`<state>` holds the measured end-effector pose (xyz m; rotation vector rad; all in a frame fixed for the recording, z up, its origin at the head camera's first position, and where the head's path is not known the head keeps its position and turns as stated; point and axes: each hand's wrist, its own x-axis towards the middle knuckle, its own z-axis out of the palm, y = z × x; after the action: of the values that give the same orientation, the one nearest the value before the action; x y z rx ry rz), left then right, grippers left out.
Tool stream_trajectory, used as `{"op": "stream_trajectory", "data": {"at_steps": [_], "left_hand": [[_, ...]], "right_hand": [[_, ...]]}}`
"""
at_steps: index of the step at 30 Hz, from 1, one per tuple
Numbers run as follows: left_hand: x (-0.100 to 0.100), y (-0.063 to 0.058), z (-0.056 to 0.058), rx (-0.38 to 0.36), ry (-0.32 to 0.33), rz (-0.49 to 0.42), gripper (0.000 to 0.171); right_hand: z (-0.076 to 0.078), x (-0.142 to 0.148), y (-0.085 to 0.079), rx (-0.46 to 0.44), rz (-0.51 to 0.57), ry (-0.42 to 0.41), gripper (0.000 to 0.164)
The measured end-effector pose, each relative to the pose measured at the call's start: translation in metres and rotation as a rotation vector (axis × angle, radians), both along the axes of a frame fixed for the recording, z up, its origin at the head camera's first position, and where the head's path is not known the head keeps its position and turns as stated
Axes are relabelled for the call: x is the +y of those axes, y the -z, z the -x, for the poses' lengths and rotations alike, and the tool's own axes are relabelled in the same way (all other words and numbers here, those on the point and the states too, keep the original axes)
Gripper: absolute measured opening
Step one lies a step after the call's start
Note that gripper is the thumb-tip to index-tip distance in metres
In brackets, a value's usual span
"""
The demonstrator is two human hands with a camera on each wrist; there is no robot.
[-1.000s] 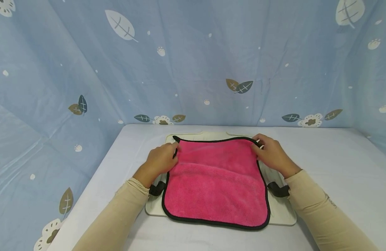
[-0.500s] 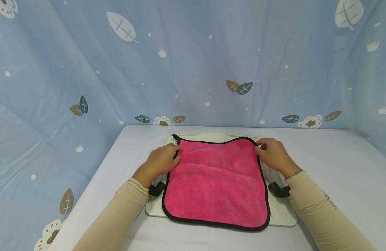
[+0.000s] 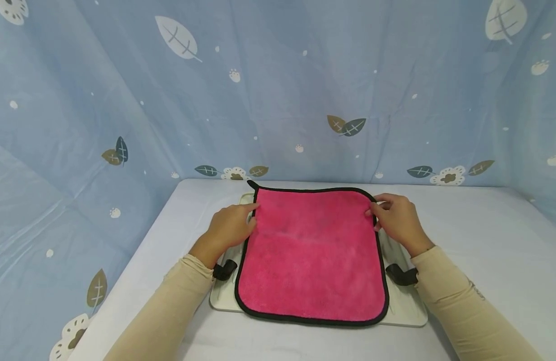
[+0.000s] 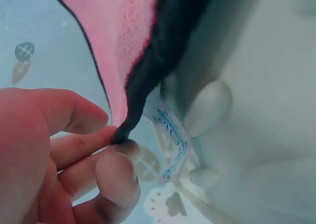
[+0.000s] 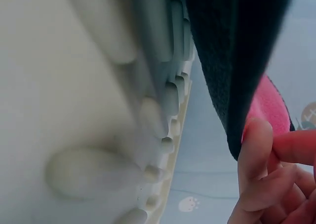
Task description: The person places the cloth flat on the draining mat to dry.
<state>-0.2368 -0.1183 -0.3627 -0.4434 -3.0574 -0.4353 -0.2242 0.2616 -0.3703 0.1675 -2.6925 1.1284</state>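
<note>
A square pink towel (image 3: pixel 311 260) with a black border lies spread over a cream plastic rack (image 3: pixel 409 311). At its left edge my left hand (image 3: pixel 229 226) pinches the black trim, and the left wrist view shows a white label (image 4: pixel 173 140) hanging beside the fingers. On the opposite side my right hand (image 3: pixel 399 223) pinches the right edge near the far corner. From the right wrist view, the dark border (image 5: pixel 217 61) stands off the rack. Most of the rack is hidden under the towel.
Rounded pegs (image 5: pixel 94 172) rise from the rack. Black wrist straps (image 3: pixel 402 276) sit near each sleeve cuff. A white-covered table (image 3: pixel 476 240) bears everything, and a blue patterned curtain (image 3: pixel 278 90) hangs behind it.
The towel's far edge has moved up and away, covering more of the rack's back. Its crosswise ridge has flattened. Both hands still hold the sides, with the right fingers shifted slightly.
</note>
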Motion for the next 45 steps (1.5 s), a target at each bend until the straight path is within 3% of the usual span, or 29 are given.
{"op": "stream_trajectory", "data": {"at_steps": [9, 17, 29, 33, 38, 45], "left_hand": [[-0.003, 0.001, 0.007, -0.03, -0.013, 0.027, 0.046], [-0.001, 0.0, 0.019, 0.013, 0.026, 0.117, 0.04], [-0.002, 0.001, 0.03, -0.041, 0.03, 0.134, 0.04], [-0.002, 0.002, 0.03, -0.069, 0.024, 0.13, 0.04], [-0.001, 0.002, 0.028, -0.087, 0.066, 0.146, 0.045], [-0.006, 0.003, 0.017, -0.051, 0.068, 0.139, 0.046]], "right_hand": [[0.004, -0.002, 0.002, -0.007, 0.015, 0.016, 0.028], [0.016, 0.002, -0.004, 0.008, -0.085, -0.03, 0.024], [0.031, 0.0, -0.005, -0.095, -0.174, -0.039, 0.027], [0.033, -0.003, -0.003, -0.121, -0.209, -0.047, 0.03], [0.032, -0.003, -0.002, -0.139, -0.265, -0.059, 0.039], [0.013, -0.006, -0.001, -0.084, -0.309, -0.085, 0.038]]}}
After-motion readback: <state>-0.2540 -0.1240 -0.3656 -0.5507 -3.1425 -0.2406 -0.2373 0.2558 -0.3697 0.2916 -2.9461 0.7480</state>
